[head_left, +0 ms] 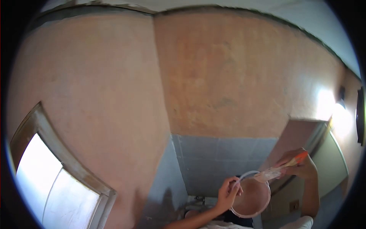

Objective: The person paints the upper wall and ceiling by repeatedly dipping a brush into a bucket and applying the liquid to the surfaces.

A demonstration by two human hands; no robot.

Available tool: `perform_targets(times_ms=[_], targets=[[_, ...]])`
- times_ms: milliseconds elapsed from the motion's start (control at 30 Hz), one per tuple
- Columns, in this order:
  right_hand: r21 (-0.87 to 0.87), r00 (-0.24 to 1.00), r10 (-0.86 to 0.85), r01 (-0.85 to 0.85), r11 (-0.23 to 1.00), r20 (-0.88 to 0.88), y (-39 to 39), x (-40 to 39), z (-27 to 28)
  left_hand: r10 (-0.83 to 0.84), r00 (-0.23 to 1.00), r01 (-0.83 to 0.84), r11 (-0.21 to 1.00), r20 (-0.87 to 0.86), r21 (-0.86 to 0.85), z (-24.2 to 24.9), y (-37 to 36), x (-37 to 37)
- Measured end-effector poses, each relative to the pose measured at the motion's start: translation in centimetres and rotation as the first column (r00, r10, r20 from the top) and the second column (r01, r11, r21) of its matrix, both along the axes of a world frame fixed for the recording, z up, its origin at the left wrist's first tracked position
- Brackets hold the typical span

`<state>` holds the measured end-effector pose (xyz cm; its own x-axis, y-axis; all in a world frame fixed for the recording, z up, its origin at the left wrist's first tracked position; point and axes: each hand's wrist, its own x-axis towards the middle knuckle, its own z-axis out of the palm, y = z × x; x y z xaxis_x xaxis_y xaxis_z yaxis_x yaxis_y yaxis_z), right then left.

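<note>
My left hand [228,189] is closed around the pale handle of a small bucket [249,198], whose inside is coated pinkish. In my right hand [297,166] is a paintbrush [270,173] with an orange-tipped handle, its whitish, paint-smeared head angled down to the left. The bristle end overlaps the bucket's upper rim in this view, close to where the handle arches.
Ahead, two walls with a patchy orange-pink coat [228,76] meet in a corner, above grey tiles [213,156]. A bright window [57,191] sits at lower left. At right are a lit lamp [339,107] and a pale door panel [328,164].
</note>
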<state>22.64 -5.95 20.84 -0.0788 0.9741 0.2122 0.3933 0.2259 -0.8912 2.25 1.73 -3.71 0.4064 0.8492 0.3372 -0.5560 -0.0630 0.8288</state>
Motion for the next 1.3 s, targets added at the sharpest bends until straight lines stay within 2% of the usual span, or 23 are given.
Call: perform_targets(times_ms=[67, 133, 167, 233, 267, 333, 400, 467, 500, 633, 700, 733, 800, 833, 900, 933, 1000, 1033, 1067, 1133, 1167, 1300], targets=[[0.017, 0.981, 0.159, -0.162, 0.987, 0.107, -0.8, 1.2, -2.8, 0.023, 0.998, -0.023, 1.0, -0.05, 0.015, -0.1, -0.1, 0.5], [-0.092, 0.97, 0.186, -0.173, 0.981, 0.156, -1.6, 0.7, -3.6, 0.07, 0.996, -0.07, 0.998, -0.059, -0.001, 0.6, -0.6, 1.1], [-0.126, 0.98, 0.145, -0.129, 0.984, 0.133, -2.1, 0.6, -4.7, 0.065, 0.995, -0.065, 0.998, -0.07, 0.002, 0.9, -0.8, 1.2], [-0.101, 0.954, 0.169, -0.148, 0.984, 0.249, -2.5, 0.3, -7.1, 0.03, 0.995, -0.032, 0.999, -0.097, -0.02, 1.3, -1.1, 1.3], [-0.123, 0.961, 0.149, -0.123, 0.985, 0.234, -2.7, -0.1, -8.2, 0.032, 0.994, -0.032, 0.999, -0.106, 0.001, 1.4, -1.1, 1.3], [-0.212, 0.882, 0.194, -0.11, 0.971, 0.429, -2.6, -0.9, -10.3, 0.024, 0.992, -0.023, 1.0, -0.124, 0.01, 1.5, -1.2, 1.4], [-0.197, 0.882, 0.179, -0.101, 0.975, 0.436, -2.4, -1.2, -12.8, 0.006, 0.993, -0.002, 0.999, -0.116, 0.041, 1.6, -1.3, 1.5], [-0.23, 0.791, 0.178, -0.049, 0.972, 0.585, -1.8, -1.3, -14.1, -0.018, 0.992, 0.025, 0.998, -0.127, 0.055, 1.6, -1.5, 1.6], [-0.153, 0.774, 0.13, -0.044, 0.987, 0.619, -1.7, -1.3, -15.3, -0.015, 0.992, 0.023, 0.998, -0.128, 0.06, 1.8, -1.6, 1.7], [-0.258, 0.757, 0.163, 0.008, 0.966, 0.633, -1.2, -1.6, -16.4, -0.013, 0.992, 0.023, 0.997, -0.128, 0.078, 1.9, -1.5, 1.8], [-0.394, 0.791, 0.264, -0.031, 0.918, 0.552, -1.2, -1.5, -16.1, -0.017, 0.991, 0.025, 0.998, -0.129, 0.063, 1.8, -1.3, 1.9], [-0.398, 0.79, 0.267, -0.033, 0.917, 0.551, -1.3, -1.3, -15.3, -0.018, 0.992, 0.025, 0.998, -0.129, 0.051, 1.8, -1.2, 1.9], [-0.456, 0.896, 0.251, -0.062, 0.888, 0.367, -1.8, -0.6, -13.1, -0.013, 0.992, 0.019, 0.999, -0.126, 0.047, 1.9, -1.0, 1.9], [-0.457, 0.896, 0.253, -0.064, 0.887, 0.366, -2.1, -0.1, -12.6, -0.012, 0.992, 0.018, 0.999, -0.124, 0.048, 2.0, -0.9, 1.9], [-0.469, 0.997, 0.013, 0.027, 0.883, 0.082, -2.5, 1.0, -12.0, -0.009, 0.992, 0.014, 0.999, -0.123, 0.036, 2.0, -0.6, 1.8], [-0.467, 0.996, 0.015, 0.025, 0.884, 0.083, -2.4, 1.0, -12.4, -0.009, 0.993, 0.012, 1.0, -0.122, 0.024, 2.0, -0.5, 1.8], [-0.116, 0.95, -0.029, 0.068, 0.991, 0.311, -2.1, 0.9, -13.6, -0.008, 0.992, 0.013, 0.999, -0.124, 0.038, 2.1, -0.4, 1.8], [-0.083, 0.927, 0.008, 0.025, 0.996, 0.374, -1.8, 0.4, -13.7, -0.011, 0.992, 0.018, 0.999, -0.129, 0.05, 2.1, -0.3, 1.8], [-0.079, 0.929, 0.002, 0.03, 0.996, 0.37, -1.5, 0.2, -14.5, -0.016, 0.991, 0.023, 0.998, -0.134, 0.054, 2.2, -0.4, 1.8], [-0.213, 0.798, 0.132, -0.004, 0.977, 0.588, -0.5, -0.5, -16.0, -0.021, 0.989, 0.03, 0.998, -0.148, 0.061, 2.3, -0.4, 1.8], [-0.313, 0.751, 0.19, 0.023, 0.949, 0.632, -0.6, -0.9, -15.8, -0.02, 0.988, 0.03, 0.997, -0.15, 0.065, 2.3, -0.4, 1.7], [-0.267, 0.85, 0.19, -0.061, 0.962, 0.492, -1.5, 0.0, -16.2, 0.0, 0.988, 0.009, 0.998, -0.155, 0.06, 2.1, -0.3, 1.4]])
